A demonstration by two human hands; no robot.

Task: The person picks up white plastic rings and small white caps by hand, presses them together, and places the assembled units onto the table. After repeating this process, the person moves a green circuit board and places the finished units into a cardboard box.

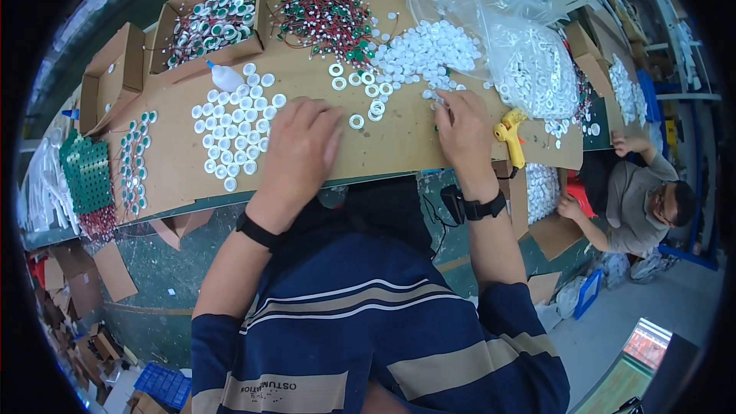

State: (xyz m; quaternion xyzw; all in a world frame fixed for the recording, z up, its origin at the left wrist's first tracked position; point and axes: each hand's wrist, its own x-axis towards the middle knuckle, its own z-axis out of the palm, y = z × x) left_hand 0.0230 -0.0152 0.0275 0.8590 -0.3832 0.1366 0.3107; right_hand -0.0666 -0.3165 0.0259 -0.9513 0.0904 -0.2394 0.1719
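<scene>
My left hand [303,146] is held palm down over the board, right of a cluster of round white discs [236,130]. Its fingers bend to the right and blur at the tips, so whether they hold anything is hidden. My right hand [464,129] reaches to the near edge of a heap of small white caps [429,50]. The thumb and forefinger there are slightly apart, close to a few loose caps, with no held thing visible. Between the hands lie several white rings [356,121]. A yellow glue gun [510,138] lies just right of my right hand.
A white squeeze bottle [225,77] lies above the discs. Behind are a carton of wired green-and-white parts [211,27], a tangle of red wires [326,19] and a clear bag of white parts [533,69]. Green perforated sheets [83,172] sit far left. Another person [648,207] works at the right.
</scene>
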